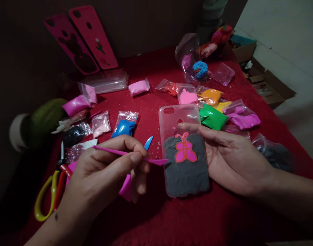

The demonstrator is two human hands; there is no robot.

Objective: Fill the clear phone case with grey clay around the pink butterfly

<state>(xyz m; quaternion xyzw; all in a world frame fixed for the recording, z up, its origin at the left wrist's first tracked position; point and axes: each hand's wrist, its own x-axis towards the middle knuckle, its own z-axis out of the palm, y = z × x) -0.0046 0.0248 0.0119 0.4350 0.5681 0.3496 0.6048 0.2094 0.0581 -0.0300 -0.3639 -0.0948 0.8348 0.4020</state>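
nearest, the left hand [112, 167] has its thumb and fingers pinched around a slim pink tool [156, 160], whose flat tip reaches the left edge of a clear phone case [167, 126]. a blue pointed tip [148, 143] and a magenta piece [126, 188] show beside those fingers (whether they are gripped too, i cannot tell). the right hand [230, 157] holds the case by its right side, fingers mostly out of sight beneath and thumb along the edge. the case is tilted above the red cloth [151, 222], between the hands; its lower part is coated in grey clay [187, 179], with a pink butterfly [185, 152] outlined in orange on top.

left of the left hand lies a cutting tool [53, 191] with yellow and red handles, near a packet of beads [75, 152]. beyond the hands sit a blue packet [125, 128], a green packet [214, 117] just past the case, and a magenta bag [245, 116], with a dark grey bag [274, 153] further right. farther off are an orange packet [210, 95], a stack of clear cases [105, 82] and two decorated pink cases [93, 37] leaning upright. past the cloth's right edge stand open cardboard boxes [273, 83].
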